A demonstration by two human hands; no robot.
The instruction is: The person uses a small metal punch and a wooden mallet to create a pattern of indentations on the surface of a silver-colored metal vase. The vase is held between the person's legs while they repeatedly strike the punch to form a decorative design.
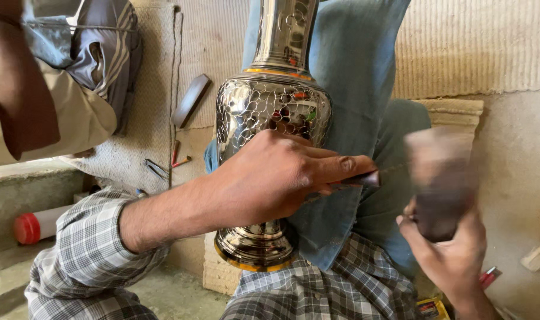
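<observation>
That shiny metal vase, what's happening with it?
A person in a checked shirt has a tall engraved metal vase propped against their jeans-clad leg. Their left hand presses a thin metal tool against the vase's side. Their right hand grips a blurred wooden block beside the tool's end. Another person's arm shows at upper left.

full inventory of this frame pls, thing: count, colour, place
vase: 1, shiny silver, orange bands, centre, against the lap
chisel: 1, dark, tip showing past left thumb
mallet: 1, brown, blurred, right
bottle: 1, white, red cap, left floor
flat bar: 1, grey, on mat behind
small tools: few, red-handled, on mat
other person's arm: 1, upper left
left hand: grips chisel, on vase
right hand: grips mallet
</observation>
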